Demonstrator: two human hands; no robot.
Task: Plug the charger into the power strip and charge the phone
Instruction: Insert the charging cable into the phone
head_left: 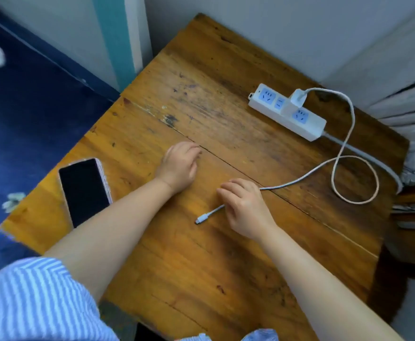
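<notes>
Charger (297,98) is already sitting in the middle socket of the white power strip (287,112) at the far right of the wooden table (201,279), and its white cable (349,153) is looping back toward the person. The right hand (247,207) is lying over the cable just behind the free connector (201,219) — fingers curled down, though whether they are actually pinching the cord I cannot tell. The left hand (179,166) is resting loosely curled on the wood, holding nothing, with the phone (84,190) lying face up just beyond the forearm at the table's left edge.

Risks, as I judge them: the phone is sitting close to the edge, so a careless forearm could be nudging it off; a hard tug on the loop could be dragging the strip or loosening the charger.

The phone's port is not visible, its lower end is being covered by the forearm, and the connector type is too small to make out.
</notes>
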